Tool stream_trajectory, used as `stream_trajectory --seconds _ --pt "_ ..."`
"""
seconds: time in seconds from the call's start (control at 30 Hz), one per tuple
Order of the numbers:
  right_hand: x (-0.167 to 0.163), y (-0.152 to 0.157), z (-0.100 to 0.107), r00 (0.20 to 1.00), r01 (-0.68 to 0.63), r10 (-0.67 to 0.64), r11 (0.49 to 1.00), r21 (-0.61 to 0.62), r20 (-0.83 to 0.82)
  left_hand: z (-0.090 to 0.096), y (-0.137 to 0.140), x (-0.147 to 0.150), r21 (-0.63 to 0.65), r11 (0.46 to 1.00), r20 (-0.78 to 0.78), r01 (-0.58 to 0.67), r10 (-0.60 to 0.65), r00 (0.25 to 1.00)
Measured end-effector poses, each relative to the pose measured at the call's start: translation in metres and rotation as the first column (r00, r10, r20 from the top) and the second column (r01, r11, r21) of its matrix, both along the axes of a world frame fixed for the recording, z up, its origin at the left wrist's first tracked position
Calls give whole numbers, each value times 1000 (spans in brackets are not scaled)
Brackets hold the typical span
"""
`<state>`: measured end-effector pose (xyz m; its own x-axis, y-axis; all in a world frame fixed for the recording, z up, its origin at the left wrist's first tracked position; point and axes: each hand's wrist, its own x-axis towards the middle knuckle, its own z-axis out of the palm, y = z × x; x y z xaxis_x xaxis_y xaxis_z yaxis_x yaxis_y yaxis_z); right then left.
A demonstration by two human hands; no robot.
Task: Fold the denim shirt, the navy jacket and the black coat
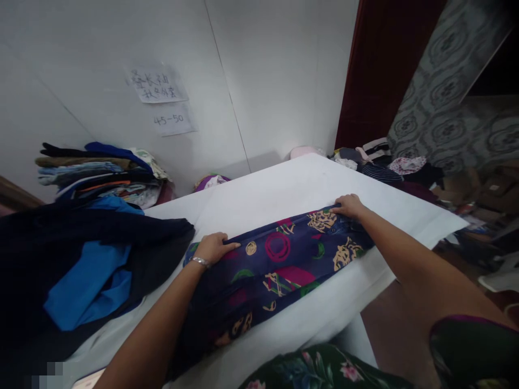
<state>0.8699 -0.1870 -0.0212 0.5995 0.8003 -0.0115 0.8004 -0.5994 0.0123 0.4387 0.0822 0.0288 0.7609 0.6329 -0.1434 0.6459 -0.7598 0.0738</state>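
A navy printed garment (279, 259) with magenta, green and tan shapes lies in a long folded strip across the white table. At its left end, my left hand (214, 247), with a silver bracelet at the wrist, pinches the far edge between thumb and fingers. My right hand (349, 207) grips the same far edge near the right end, its fingers curled over the cloth. The near left part of the garment is partly hidden behind my left forearm.
Dark clothes (162, 237) with a bright blue piece (89, 286) cover the table's left side. Behind them rises a stack of folded clothes (101, 173). The white table (259, 189) meets a wall bearing handwritten papers (158, 86). More clothes (389, 162) and cardboard boxes (498, 186) are at the right.
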Motion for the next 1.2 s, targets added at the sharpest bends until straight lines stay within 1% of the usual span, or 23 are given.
stream_trajectory --seconds 0.07,0.13,0.17,0.3,0.43,0.5,0.57,0.6,0.7,0.77,0.8,0.83,0.9,1.0,1.1,1.2 --pt "-2 1 3 1000 24 -24 1000 -5 3 -2 4 -2 -65 997 -9 -40 39 999" --pt "-3 2 5 998 58 -58 998 -10 -3 -6 7 -1 -120 990 -57 -75 69 996" --pt "-3 2 7 998 64 -64 998 -3 5 -8 9 0 -123 989 -74 -83 74 995" --pt "-1 1 9 997 60 -63 996 60 45 -12 14 4 -66 994 -78 -84 79 994" --pt "1 -3 0 994 111 -111 994 20 -14 -13 16 4 -88 988 -131 -125 113 985" --pt "1 -5 -4 995 105 -105 994 32 -3 -14 16 2 -68 989 -118 -129 120 986" --pt "-2 -7 -6 995 90 -92 994 65 25 -13 12 1 -1 996 -43 -86 85 995" --pt "-6 -7 -6 996 73 -77 993 91 44 -13 8 0 47 998 15 -48 47 999" --pt "-25 -6 -6 995 -35 17 982 187 98 -16 -14 -1 172 980 172 99 -128 977" --pt "-42 -4 -7 991 -114 96 971 212 91 -22 -32 -2 183 966 199 182 -217 956" --pt "-50 -4 -9 991 -125 115 972 200 61 -26 -40 -2 163 964 182 212 -241 953" --pt "-57 -4 -11 993 -121 119 977 173 19 -31 -46 -2 132 964 152 229 -248 957" --pt "-66 -6 -17 994 -88 95 991 103 -56 -42 -55 -3 74 972 86 222 -228 970" --pt "-66 -9 -22 993 -74 79 996 52 -87 -53 -56 -4 49 979 47 196 -198 979" --pt "-66 -8 -17 991 -68 72 997 43 -112 -53 -54 -3 59 979 39 194 -196 980" --pt "-81 -5 -3 989 -19 27 998 56 -146 -43 -58 -2 68 981 29 184 -186 982"
